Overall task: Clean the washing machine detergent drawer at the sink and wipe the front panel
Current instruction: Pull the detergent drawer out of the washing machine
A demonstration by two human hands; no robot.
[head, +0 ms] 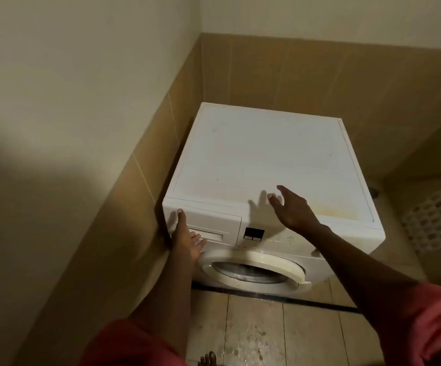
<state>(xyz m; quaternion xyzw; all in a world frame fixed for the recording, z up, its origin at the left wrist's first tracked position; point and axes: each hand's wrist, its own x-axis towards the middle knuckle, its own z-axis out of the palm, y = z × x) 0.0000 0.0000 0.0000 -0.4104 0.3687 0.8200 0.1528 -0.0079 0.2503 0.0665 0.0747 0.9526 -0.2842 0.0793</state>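
Two hands at the washer, drawer not out yet
L hand [186,240] is on the detergent drawer [214,225], top-left of the washing machine's [267,154] front panel [280,240]: thumb up on the corner above it, fingers [201,244] straight & loose against the handle recess, not curled round anything. R hand [292,210] hovers over the machine top's front edge, fingers spread, holding nothing. Drawer sits flush in the panel, long side running L-R, just above the round door [256,270]. L hand is far nearer; prob. next is hooking fingertips into the recess & pulling straight toward the body. No sink or cloth in view
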